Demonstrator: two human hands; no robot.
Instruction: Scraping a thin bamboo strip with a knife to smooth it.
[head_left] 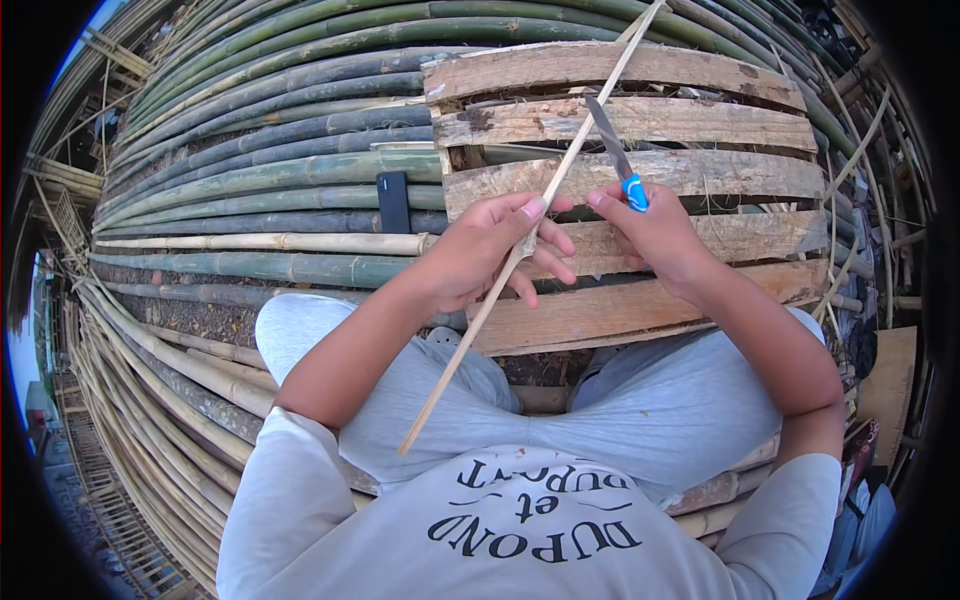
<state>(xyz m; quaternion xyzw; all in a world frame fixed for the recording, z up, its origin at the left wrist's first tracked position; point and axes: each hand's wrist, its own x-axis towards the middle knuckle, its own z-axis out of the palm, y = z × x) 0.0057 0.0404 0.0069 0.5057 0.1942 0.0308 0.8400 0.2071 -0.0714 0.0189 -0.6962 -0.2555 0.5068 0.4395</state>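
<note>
My left hand (485,248) grasps the bamboo strip (519,252) near its middle, at a knot, thumb on top and the remaining fingers spread loose. My right hand (655,235) is clenched on the blue handle of the knife (611,140). The strip's long axis runs from my lap up and away to the right; its far part lies to the left of the right hand, with the left hand nearer to it. The blade points away and slightly left, its tip meeting the strip's line in view; contact I cannot confirm. Beneath lies the slatted bench (700,122). A phone (394,202) rests beyond its left edge on bamboo poles (270,165). My grey trousers (650,410) lie under the strip's near end; nothing obstructs between blade and strip.
</note>
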